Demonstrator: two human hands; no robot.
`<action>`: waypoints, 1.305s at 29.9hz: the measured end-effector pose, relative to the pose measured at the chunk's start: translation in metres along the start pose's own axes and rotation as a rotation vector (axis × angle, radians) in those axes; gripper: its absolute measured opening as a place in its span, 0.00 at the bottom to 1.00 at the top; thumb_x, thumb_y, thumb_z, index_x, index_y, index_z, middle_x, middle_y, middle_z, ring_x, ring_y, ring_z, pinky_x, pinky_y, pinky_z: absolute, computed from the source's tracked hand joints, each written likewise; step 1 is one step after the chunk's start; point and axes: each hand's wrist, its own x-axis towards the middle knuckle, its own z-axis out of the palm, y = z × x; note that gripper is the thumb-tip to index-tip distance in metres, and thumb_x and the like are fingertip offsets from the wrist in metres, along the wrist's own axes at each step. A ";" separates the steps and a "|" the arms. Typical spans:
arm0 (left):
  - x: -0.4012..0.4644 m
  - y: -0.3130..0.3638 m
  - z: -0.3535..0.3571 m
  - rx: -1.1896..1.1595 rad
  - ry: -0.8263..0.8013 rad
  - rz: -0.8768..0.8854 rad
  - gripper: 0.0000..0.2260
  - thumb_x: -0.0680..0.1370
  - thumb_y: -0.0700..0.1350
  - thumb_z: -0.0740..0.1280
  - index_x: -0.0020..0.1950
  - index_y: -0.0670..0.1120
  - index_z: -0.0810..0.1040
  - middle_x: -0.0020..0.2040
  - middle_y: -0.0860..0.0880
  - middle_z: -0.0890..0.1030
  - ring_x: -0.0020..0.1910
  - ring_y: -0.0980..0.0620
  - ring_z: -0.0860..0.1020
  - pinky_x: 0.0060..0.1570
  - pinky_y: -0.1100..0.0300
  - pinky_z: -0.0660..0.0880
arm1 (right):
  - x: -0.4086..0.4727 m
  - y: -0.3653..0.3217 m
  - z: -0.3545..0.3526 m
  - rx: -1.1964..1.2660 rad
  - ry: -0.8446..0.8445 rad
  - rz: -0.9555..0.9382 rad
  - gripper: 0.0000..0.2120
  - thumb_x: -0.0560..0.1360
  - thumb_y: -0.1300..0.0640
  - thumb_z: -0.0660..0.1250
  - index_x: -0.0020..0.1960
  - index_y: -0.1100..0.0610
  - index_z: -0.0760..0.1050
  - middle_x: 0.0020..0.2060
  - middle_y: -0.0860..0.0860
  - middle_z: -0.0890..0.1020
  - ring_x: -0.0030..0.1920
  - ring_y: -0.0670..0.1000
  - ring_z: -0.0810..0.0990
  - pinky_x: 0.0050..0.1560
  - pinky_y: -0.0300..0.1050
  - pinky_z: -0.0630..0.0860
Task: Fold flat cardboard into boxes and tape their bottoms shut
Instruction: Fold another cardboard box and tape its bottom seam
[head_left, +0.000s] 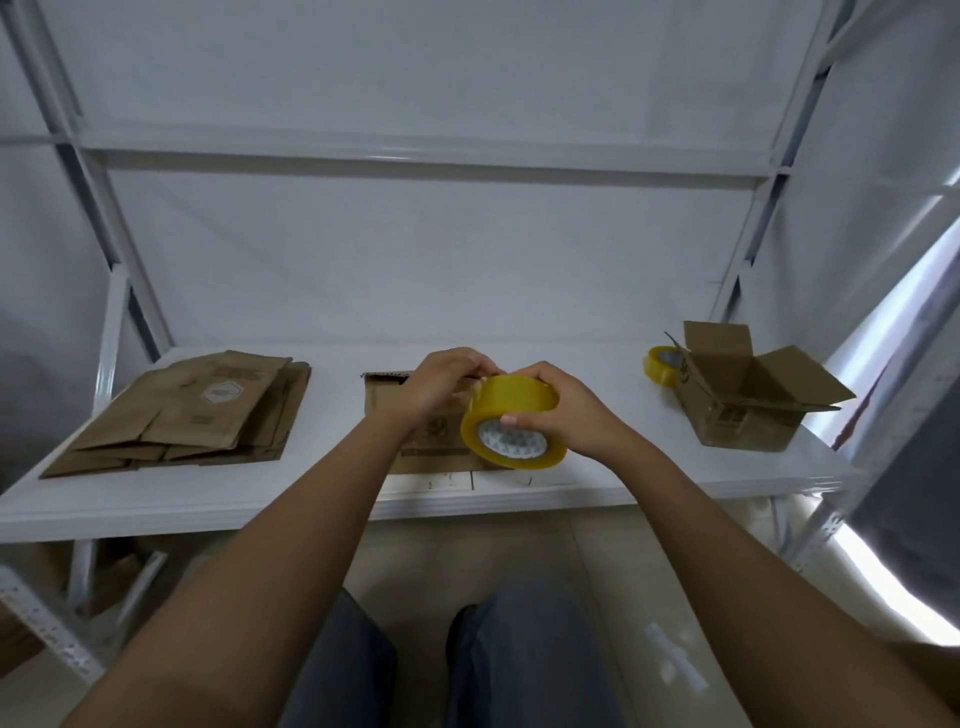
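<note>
My right hand (563, 410) grips the tape roll (511, 423) while my left hand (441, 384) pinches its end above 1 untaped box (415, 441); 1 box (748, 395) stands at 3 o'clock, flat cardboard (197, 415) waits at 9 o'clock.

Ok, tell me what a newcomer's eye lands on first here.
The bright yellow tape roll at centre, gripped by the right hand while the left hand picks at its top edge, above a cardboard box on the white shelf. Next, the stack of flat cardboard at left and the open box with a second tape roll at right.
</note>
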 end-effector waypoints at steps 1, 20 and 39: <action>-0.002 -0.001 -0.002 -0.042 0.005 -0.017 0.13 0.81 0.42 0.57 0.50 0.43 0.81 0.51 0.48 0.82 0.52 0.52 0.78 0.48 0.63 0.76 | -0.001 -0.001 0.001 0.014 0.001 -0.009 0.21 0.68 0.48 0.75 0.58 0.45 0.71 0.53 0.44 0.76 0.54 0.47 0.75 0.50 0.45 0.77; -0.022 -0.021 -0.044 -0.190 0.174 0.052 0.04 0.77 0.39 0.68 0.44 0.45 0.83 0.42 0.50 0.84 0.47 0.51 0.82 0.47 0.55 0.80 | 0.007 -0.024 0.022 -0.071 -0.009 -0.123 0.25 0.69 0.45 0.73 0.64 0.44 0.70 0.57 0.43 0.74 0.56 0.47 0.74 0.52 0.41 0.75; -0.013 -0.006 -0.094 -0.109 0.215 -0.282 0.06 0.79 0.38 0.63 0.50 0.38 0.80 0.35 0.45 0.78 0.29 0.55 0.76 0.28 0.65 0.73 | 0.061 -0.047 0.018 -0.475 -0.108 -0.195 0.34 0.68 0.41 0.73 0.67 0.46 0.60 0.59 0.47 0.70 0.55 0.51 0.73 0.46 0.41 0.71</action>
